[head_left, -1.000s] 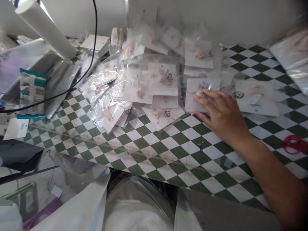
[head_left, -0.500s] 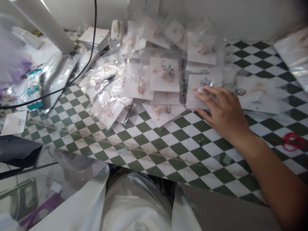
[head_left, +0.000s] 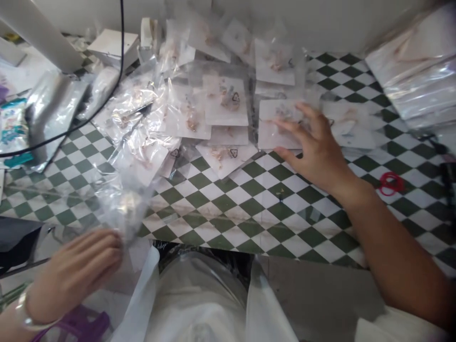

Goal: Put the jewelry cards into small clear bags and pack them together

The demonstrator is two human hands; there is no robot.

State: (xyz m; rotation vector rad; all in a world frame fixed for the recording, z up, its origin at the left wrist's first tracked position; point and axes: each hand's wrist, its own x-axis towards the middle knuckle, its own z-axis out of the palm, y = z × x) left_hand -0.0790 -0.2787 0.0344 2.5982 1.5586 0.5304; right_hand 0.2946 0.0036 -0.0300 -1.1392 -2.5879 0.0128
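At the lower left, my left hand [head_left: 83, 266] is closed on a clear plastic bag [head_left: 124, 204] with something shiny and gold-coloured inside. The hand is slightly blurred, and its thumb is hidden. My right hand [head_left: 313, 147] lies with fingers spread on a bagged white jewellery card [head_left: 272, 135], not gripping it. Another bagged card [head_left: 352, 126] lies just to the right of that hand. Left of it are several more bagged cards [head_left: 226, 102] with small gold-coloured jewellery, overlapping in a pile. Tweezers [head_left: 137, 111] with a dark end rest on the bags.
A green-and-white checked cover [head_left: 228, 204] spreads over the table. Red-handled scissors [head_left: 391, 184] lie at the right, below a stack of large clear bags [head_left: 420, 80]. A black cable [head_left: 121, 61] hangs across the left side, near a white box [head_left: 114, 47] and a teal-and-white packet [head_left: 13, 128].
My left hand has come into view at the lower left with a clear bag. My right hand stays on the same card, its fingers more spread. The view has shifted right.
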